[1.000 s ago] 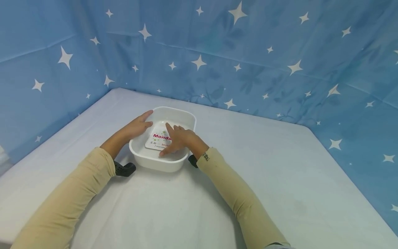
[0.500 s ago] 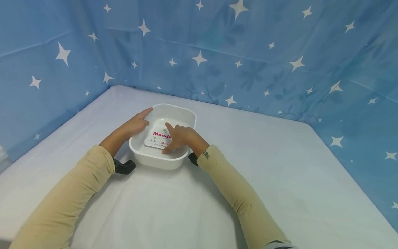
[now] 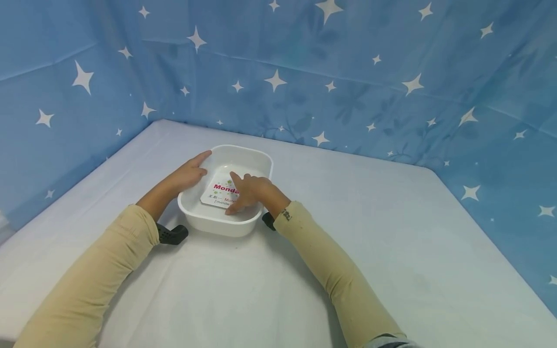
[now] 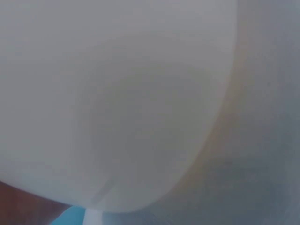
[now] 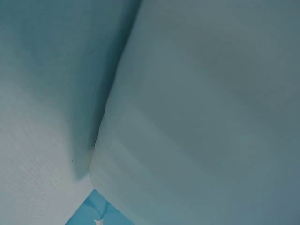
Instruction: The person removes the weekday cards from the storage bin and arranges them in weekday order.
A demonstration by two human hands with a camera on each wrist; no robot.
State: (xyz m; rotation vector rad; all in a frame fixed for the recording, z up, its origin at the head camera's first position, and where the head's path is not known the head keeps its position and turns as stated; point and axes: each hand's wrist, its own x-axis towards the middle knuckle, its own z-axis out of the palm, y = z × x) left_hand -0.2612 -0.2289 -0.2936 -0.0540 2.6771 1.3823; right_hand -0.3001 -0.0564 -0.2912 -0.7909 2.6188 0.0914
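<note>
A white rectangular basin [image 3: 217,227] with rounded corners stands on the white-covered table. In it lies a white card [image 3: 217,197] printed "Monday" in red, with Chinese characters beneath. The left hand [image 3: 184,176] holds the basin's left wall, thumb on the inner side and index finger stretched along the rim; its other fingers are hidden. Inside the basin, the right hand [image 3: 250,190] lies over the card's right part, index finger and thumb spread apart, the thumb at the card's near edge. Both wrist views show mostly the basin's outer wall [image 4: 140,117], close up.
A white cloth [image 3: 391,241] covers the table, whose far edge meets a blue curtain [image 3: 348,72] with white stars. Dark wrist-worn devices [image 3: 173,235] sit beside the basin under both forearms. Tan sleeves [image 3: 95,270] cover the arms.
The right thumb has moved in slightly toward the card's near edge. The left thumb has shifted slightly left. The head view has tilted a little; basin and card stay in place.
</note>
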